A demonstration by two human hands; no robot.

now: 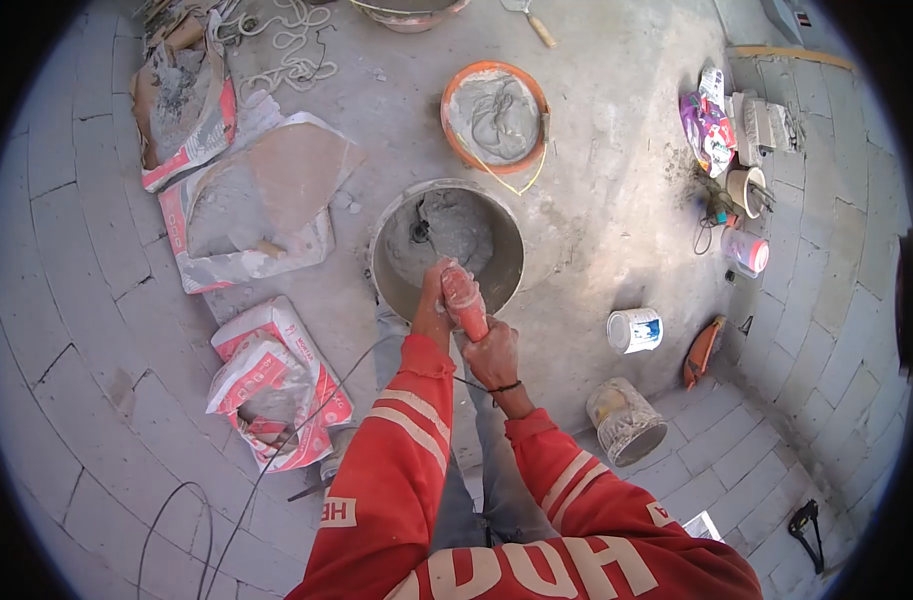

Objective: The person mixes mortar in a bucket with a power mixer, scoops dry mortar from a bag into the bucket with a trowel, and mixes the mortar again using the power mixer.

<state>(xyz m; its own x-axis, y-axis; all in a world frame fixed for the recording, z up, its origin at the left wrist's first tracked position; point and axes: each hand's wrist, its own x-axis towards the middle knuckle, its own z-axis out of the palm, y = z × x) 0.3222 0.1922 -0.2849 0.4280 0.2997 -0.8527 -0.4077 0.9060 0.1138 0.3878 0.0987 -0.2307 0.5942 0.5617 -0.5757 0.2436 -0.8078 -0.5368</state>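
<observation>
Both hands hold a red, mortar-smeared drill [464, 302] above a large grey bucket [517, 235]. My left hand [437, 292] is closed around its front part. Further back, my right hand [493, 355] wraps the rear end of the drill. A mixing paddle [420, 231] reaches down from it into the wet grey mortar [463, 228], its lower end buried. A thin black cord [321, 408] trails off to the lower left. Just beyond stands an orange bucket [545, 110] filled with grey mortar.
Torn mortar bags [276, 365] lie on the left. A coil of rope [291, 45] and a trowel [541, 30] are at the back. On the right stand a white tub [634, 330], a dirty bucket [621, 415] and a purple bag [711, 130] beside the block wall [821, 220].
</observation>
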